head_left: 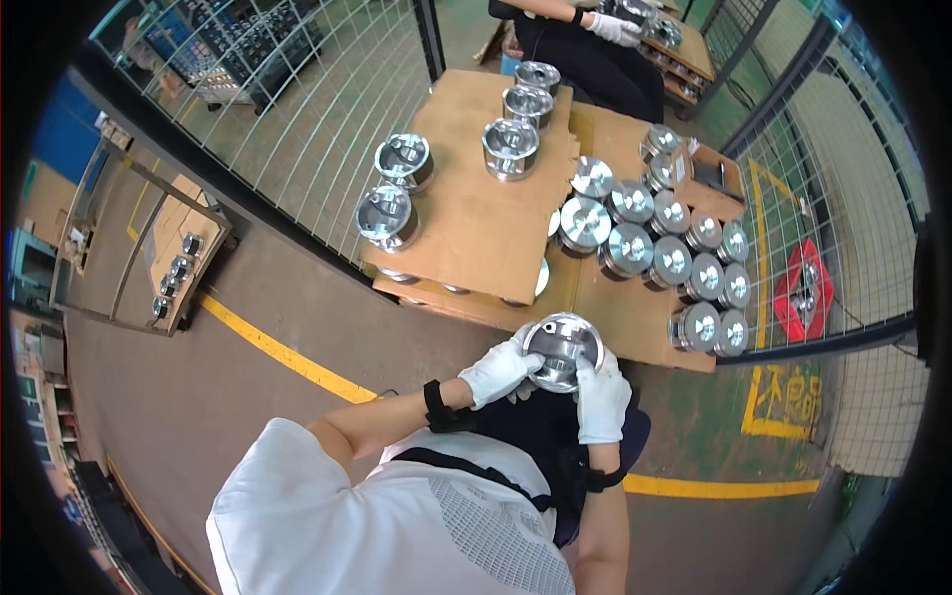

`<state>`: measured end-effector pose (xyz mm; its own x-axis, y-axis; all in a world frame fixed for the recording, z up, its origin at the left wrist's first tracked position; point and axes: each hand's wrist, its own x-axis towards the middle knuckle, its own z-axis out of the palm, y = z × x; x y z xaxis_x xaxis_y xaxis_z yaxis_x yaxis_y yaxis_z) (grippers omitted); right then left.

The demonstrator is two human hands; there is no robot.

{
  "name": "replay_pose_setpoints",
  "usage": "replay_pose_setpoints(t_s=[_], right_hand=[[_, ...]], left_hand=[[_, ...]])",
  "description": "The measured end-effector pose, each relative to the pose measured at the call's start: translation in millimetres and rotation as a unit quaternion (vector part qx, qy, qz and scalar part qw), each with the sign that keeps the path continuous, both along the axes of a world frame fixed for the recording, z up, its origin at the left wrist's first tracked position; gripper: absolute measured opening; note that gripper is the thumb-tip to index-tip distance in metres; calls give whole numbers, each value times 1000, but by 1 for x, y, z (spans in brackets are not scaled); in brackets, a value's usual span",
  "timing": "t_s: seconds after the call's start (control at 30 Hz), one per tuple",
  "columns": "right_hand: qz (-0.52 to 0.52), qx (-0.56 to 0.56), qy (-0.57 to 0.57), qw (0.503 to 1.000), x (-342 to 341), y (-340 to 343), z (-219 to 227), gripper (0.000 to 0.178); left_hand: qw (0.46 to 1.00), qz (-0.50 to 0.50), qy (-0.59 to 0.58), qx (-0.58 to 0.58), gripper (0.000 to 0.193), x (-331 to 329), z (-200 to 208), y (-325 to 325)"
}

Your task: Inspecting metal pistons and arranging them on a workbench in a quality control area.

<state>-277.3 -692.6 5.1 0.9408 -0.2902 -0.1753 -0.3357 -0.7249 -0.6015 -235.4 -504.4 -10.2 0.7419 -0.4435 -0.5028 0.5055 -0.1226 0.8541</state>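
A shiny metal piston (pixel 563 347) is held between my two white-gloved hands, its hollow side turned up toward me. My left hand (pixel 502 371) wraps round its left side, thumb at the rim. On the right side, my right hand (pixel 602 395) grips it with the thumb over the near rim. Just beyond my hands is a cardboard-topped stack (pixel 476 223). Several pistons stand on it hollow side up, among them one piston (pixel 387 218) at its left edge. To the right, several more pistons stand crown up in rows, one piston (pixel 627 248) among them.
A small cardboard box (pixel 714 183) stands behind the rows. Wire mesh fencing (pixel 288 129) runs along the left and right. A red bin (pixel 803 293) lies beyond the right fence. Another person's gloved hand (pixel 617 30) works at the far side. A cart (pixel 169 248) with pistons stands left.
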Motion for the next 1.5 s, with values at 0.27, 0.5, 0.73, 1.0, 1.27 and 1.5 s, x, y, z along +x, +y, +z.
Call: replay_pose_setpoints(t_s=[0.27, 0.5, 0.73, 1.0, 1.27, 1.5], right_hand=[[-90, 277, 39, 956, 7, 11, 37, 50], [-129, 318, 64, 937, -21, -23, 20, 34], [-149, 314, 56, 936, -32, -32, 21, 31], [-174, 319, 73, 929, -37, -44, 18, 31], [-174, 319, 88, 927, -26, -42, 17, 32], [-182, 334, 83, 921, -27, -45, 1, 32]], left_hand=[[991, 60, 75, -89, 24, 55, -16, 28], [993, 113, 5, 13, 20, 154, -32, 81], [992, 106, 7, 61, 22, 230, -57, 108], [990, 124, 29, 64, 21, 261, -66, 116], [987, 135, 34, 78, 28, 255, -55, 107], [985, -43, 78, 147, 56, 166, -7, 48]])
